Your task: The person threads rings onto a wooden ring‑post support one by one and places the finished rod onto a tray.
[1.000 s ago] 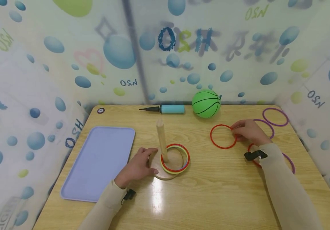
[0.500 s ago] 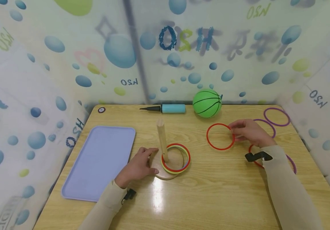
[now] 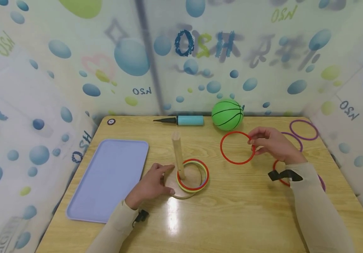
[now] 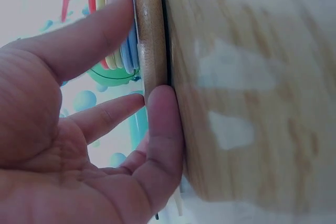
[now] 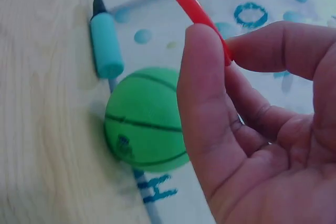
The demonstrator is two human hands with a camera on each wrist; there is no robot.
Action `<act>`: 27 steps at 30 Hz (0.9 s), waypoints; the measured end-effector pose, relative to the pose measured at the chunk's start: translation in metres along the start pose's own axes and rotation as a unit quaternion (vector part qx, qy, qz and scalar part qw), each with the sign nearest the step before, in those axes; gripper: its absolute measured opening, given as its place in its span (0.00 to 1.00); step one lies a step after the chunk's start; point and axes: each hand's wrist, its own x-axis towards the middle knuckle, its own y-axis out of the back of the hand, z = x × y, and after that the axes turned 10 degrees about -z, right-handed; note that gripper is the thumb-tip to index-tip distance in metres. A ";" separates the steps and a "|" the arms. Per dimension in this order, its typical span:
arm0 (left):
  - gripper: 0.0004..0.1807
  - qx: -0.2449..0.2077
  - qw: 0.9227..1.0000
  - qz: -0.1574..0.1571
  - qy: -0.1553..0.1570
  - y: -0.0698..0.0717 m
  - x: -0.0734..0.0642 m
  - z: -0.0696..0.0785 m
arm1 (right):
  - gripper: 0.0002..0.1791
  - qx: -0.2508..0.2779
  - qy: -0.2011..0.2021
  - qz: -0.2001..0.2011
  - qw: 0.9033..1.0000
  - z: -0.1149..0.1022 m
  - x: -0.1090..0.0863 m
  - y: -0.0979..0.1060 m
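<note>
My right hand pinches a red ring between thumb and fingertips, holding it tilted above the right half of the table. In the right wrist view, the same ring's edge rises from the pinch. At the middle, my left hand grips the left rim of a round wooden base, thumb at the front and fingers farther back. An upright wooden peg stands on that base. Stacked around it are rings, a red one uppermost; yellow and blue rings show beneath in the left wrist view.
A lilac tray lies left. At the back are a turquoise hand pump and a green ball. Purple rings and another red ring lie at right, partly behind my right arm.
My right hand has lifted the red ring and carried it slightly left, tilting it more toward the camera. The left hand stays on the wooden base.
</note>
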 end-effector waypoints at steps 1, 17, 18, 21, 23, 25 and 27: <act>0.50 -0.002 1.000 -0.001 -0.003 0.000 0.000 0.000 | 0.09 -0.002 0.007 -0.003 1.000 -0.003 -0.001 -0.002; 0.50 0.015 1.000 0.010 -0.013 0.003 0.002 -0.002 | 0.13 0.110 0.204 -0.064 0.971 -0.062 -0.023 -0.058; 0.50 0.015 1.000 0.010 -0.012 0.004 0.001 -0.002 | 0.14 0.125 0.220 -0.071 0.965 -0.065 -0.023 -0.063; 0.50 0.018 1.000 0.007 -0.007 0.003 0.002 -0.004 | 0.16 0.167 0.259 -0.089 0.947 -0.073 -0.023 -0.078; 0.50 0.020 1.000 0.004 -0.005 0.003 0.002 -0.004 | 0.17 0.190 0.277 -0.098 0.937 -0.078 -0.021 -0.088; 0.49 0.020 1.000 0.004 -0.006 0.003 0.002 -0.004 | 0.17 0.202 0.288 -0.106 0.930 -0.082 -0.020 -0.097; 0.49 0.019 1.000 0.005 -0.007 0.002 0.003 -0.003 | 0.17 0.211 0.294 -0.112 0.925 -0.085 -0.017 -0.105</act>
